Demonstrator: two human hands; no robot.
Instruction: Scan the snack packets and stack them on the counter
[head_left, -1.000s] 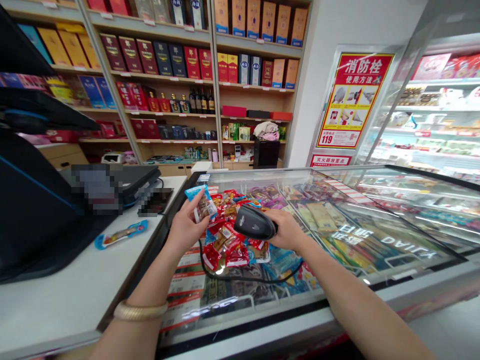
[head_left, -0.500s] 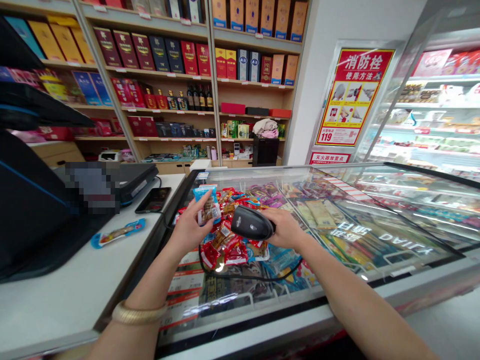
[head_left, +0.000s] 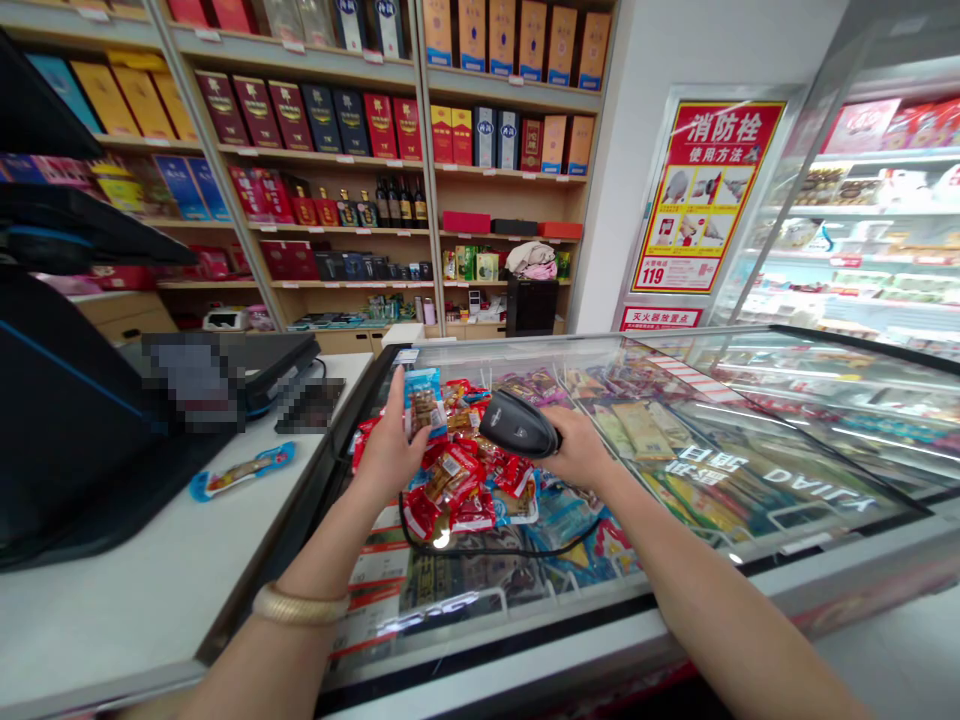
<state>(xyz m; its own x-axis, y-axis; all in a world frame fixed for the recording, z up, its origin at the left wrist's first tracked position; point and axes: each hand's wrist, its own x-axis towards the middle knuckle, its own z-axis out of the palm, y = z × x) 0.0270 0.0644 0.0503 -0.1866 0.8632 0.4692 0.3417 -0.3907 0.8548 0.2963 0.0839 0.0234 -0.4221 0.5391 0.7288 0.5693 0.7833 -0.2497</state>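
My left hand holds a small blue-and-clear snack packet near its thumb, with the index finger stretched upward; the fingers behind the packet are hidden. My right hand is wrapped round the handle of a black barcode scanner, whose head points left towards the packet. Below both hands, a pile of red snack packets lies on the glass lid of a chest freezer. The scanner's black cable loops across the glass in front of the pile.
On the white counter at left lies a blue-ended snack packet. A black checkout machine stands beyond it. Shelves of boxed bottles line the back wall, and a lit chiller stands at right.
My left hand has shifted slightly right with the blue packet, and its index finger now points up. The scanner has moved a little right and up, away from the packet.
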